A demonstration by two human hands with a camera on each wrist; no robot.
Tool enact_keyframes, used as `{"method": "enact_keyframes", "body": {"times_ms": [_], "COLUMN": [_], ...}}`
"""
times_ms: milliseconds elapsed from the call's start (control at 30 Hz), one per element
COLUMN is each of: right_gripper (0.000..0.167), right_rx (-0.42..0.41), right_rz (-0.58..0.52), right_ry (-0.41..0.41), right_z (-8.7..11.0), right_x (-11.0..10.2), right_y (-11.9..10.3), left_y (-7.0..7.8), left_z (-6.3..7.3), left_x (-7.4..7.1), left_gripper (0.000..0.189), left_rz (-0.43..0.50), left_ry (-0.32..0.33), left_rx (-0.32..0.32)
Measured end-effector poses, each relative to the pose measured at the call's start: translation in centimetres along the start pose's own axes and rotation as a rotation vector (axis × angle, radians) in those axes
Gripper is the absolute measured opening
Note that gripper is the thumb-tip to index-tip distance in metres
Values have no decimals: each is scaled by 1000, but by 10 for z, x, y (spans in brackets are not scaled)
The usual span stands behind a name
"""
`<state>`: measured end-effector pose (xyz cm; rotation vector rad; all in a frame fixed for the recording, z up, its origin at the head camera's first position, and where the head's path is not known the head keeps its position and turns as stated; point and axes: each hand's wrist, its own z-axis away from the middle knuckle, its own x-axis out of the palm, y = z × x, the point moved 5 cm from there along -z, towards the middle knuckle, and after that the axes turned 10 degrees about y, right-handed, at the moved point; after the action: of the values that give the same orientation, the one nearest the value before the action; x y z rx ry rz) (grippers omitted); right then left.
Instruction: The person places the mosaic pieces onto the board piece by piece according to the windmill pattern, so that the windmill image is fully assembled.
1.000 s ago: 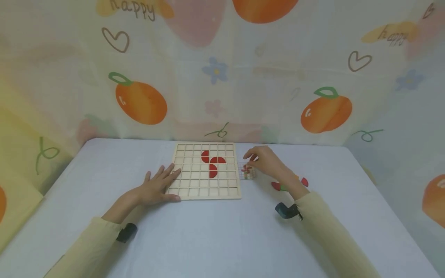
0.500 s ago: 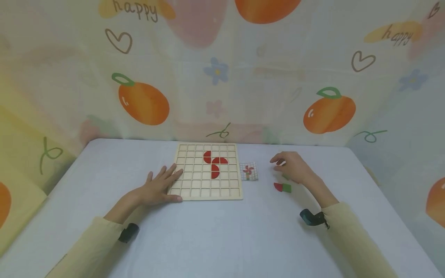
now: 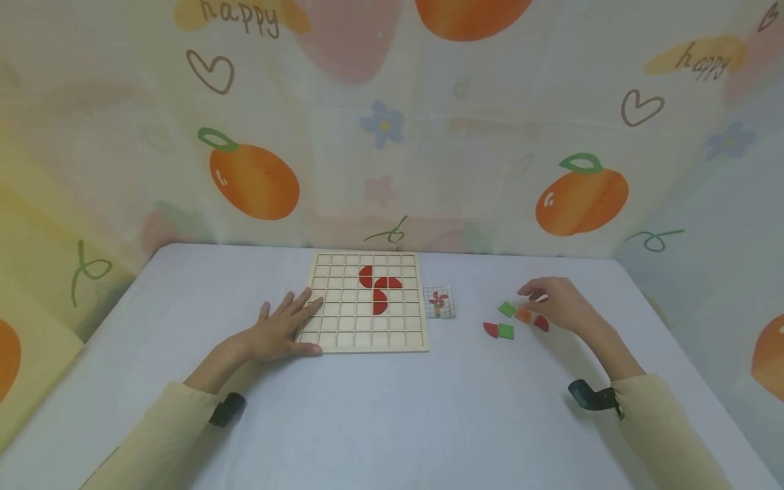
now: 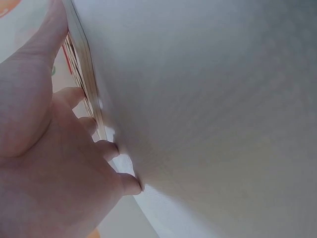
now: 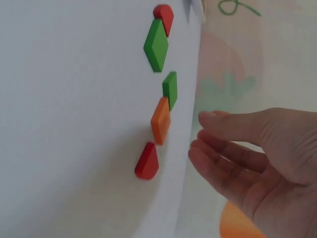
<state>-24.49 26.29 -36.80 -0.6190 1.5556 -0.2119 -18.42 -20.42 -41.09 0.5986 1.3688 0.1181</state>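
My left hand [image 3: 275, 332] lies spread at the left side of a wooden grid board [image 3: 352, 340]; its fingers rest on the frame and thumb touches the near corner. Several red quarter-round pieces [image 3: 380, 302] sit in the board's middle cells. My right hand [image 3: 557, 303] hovers over the loose pieces, fingers loosely bent, with nothing between thumb and fingertips in the right wrist view. Below it are a red quarter-round piece [image 3: 542, 324] and an orange square tile [image 5: 161, 121]. Two green square tiles [image 3: 505, 331] and another red quarter-round piece [image 3: 491, 330] lie farther left.
A small pattern card [image 3: 439, 309] showing a red pinwheel lies against the board's right side. The white-covered table [image 3: 380, 422] ends at a fruit-print cloth [image 3: 465, 204] hanging behind it. Dark cameras are strapped to both wrists.
My right hand has moved right, from over the pattern card to above the loose pieces, uncovering the card and tiles. The left hand and the red pieces on the board stay put.
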Motion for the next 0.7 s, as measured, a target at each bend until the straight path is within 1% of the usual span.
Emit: {"method": "enact_keyframes", "body": {"times_ms": [100, 233, 367, 533, 700], "right_gripper": [31, 34, 31, 28, 28], "right_rx": [-8, -10, -2, -28, -14], "right_rz": [21, 32, 17, 17, 23], "right_ry": [4, -20, -56, -49, -65], "right_z": [4, 10, 16, 20, 20], "right_x": [-2, -2, 0, -1, 1], "right_y": [7, 13, 17, 19, 24], "left_y": [0, 0, 0, 1, 3], "left_z": [0, 1, 1, -1, 0], "left_x": [0, 0, 1, 2, 1], "left_gripper": [98, 97, 98, 98, 98], "left_rz": [1, 5, 7, 2, 3], "left_ry": [0, 5, 4, -1, -1], "left_rx": [0, 7, 6, -1, -7]}}
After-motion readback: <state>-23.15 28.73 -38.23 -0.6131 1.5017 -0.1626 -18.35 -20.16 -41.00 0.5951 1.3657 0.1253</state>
